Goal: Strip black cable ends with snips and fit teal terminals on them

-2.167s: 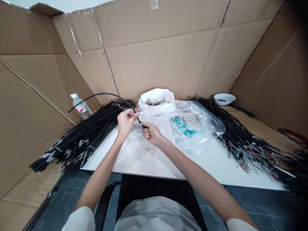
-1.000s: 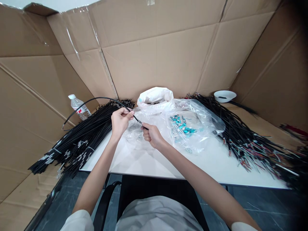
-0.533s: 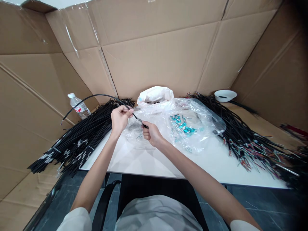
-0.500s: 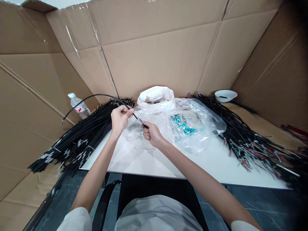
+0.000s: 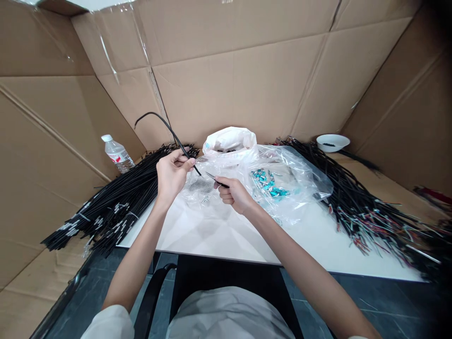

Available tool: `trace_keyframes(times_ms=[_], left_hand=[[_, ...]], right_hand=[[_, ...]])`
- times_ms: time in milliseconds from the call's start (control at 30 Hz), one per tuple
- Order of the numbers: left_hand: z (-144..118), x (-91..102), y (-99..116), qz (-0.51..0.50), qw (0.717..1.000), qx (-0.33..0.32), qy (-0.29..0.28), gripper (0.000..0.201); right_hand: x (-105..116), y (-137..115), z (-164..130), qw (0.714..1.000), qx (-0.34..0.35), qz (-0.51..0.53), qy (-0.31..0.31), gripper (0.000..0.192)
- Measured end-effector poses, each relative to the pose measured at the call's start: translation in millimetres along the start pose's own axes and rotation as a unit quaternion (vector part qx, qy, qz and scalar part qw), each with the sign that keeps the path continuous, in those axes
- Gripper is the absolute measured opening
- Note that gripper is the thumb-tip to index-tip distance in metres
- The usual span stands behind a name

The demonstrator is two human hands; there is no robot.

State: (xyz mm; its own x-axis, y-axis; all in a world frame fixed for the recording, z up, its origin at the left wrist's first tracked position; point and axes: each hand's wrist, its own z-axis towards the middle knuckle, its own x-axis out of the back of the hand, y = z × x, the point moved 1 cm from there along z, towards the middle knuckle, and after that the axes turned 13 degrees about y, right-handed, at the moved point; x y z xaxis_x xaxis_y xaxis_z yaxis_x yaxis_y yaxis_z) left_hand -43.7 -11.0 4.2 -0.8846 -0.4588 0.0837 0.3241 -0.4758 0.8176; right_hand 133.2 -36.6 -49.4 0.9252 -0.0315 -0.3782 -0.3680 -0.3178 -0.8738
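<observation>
A black cable (image 5: 165,123) is pinched between the thumb and fingers of my left hand (image 5: 173,172). Its long end arches up and to the left; the short end points down to the right, past my fingertips. My right hand (image 5: 235,192) is closed around pointed tweezers (image 5: 216,180) with a silver tip and dark handle. The tip is close to the short cable end, with a small gap between them. Under both hands lies a clear plastic bag (image 5: 192,188). Small teal and silver pieces (image 5: 269,182) rest on clear plastic to the right.
Bundled black cables (image 5: 116,202) lie at the left beside a water bottle (image 5: 118,153). More cables with coloured wire ends (image 5: 356,212) cover the right side. A white bag (image 5: 231,141) and a white bowl (image 5: 333,142) stand at the back. Cardboard walls (image 5: 233,80) surround the white table (image 5: 212,240).
The tweezers have come away from the cable end, my right hand moving slightly right and down. The cable's long end has swung up and to the right, and my left hand has shifted slightly left.
</observation>
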Motion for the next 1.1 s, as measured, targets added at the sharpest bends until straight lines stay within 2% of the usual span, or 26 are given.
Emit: trace_keyframes(times_ms=[133, 300, 500, 833, 1100], left_hand=[[0.4, 0.4, 5.5, 0.015, 1.0, -0.009, -0.012, 0.036], [1.6, 1.7, 2.5, 0.013, 1.0, -0.007, -0.022, 0.038], [5.2, 3.4, -2.4, 0.019, 1.0, -0.005, -0.018, 0.04], [1.4, 2.2, 0.0, 0.029, 0.999, -0.002, -0.028, 0.026], [-0.2, 1.0, 1.8, 0.01, 0.999, -0.001, -0.046, 0.025]], right_hand=[[-2.9, -0.8, -1.7, 0.999, -0.019, -0.007, -0.036, 0.032], [-0.7, -2.4, -2.6, 0.998, -0.037, -0.014, -0.054, 0.033], [-0.9, -0.8, 0.4, 0.997, -0.045, -0.016, -0.054, 0.034], [-10.6, 10.1, 4.4, 0.998, -0.042, -0.022, -0.042, 0.034], [-13.3, 11.7, 5.2, 0.998, -0.054, -0.01, -0.042, 0.034]])
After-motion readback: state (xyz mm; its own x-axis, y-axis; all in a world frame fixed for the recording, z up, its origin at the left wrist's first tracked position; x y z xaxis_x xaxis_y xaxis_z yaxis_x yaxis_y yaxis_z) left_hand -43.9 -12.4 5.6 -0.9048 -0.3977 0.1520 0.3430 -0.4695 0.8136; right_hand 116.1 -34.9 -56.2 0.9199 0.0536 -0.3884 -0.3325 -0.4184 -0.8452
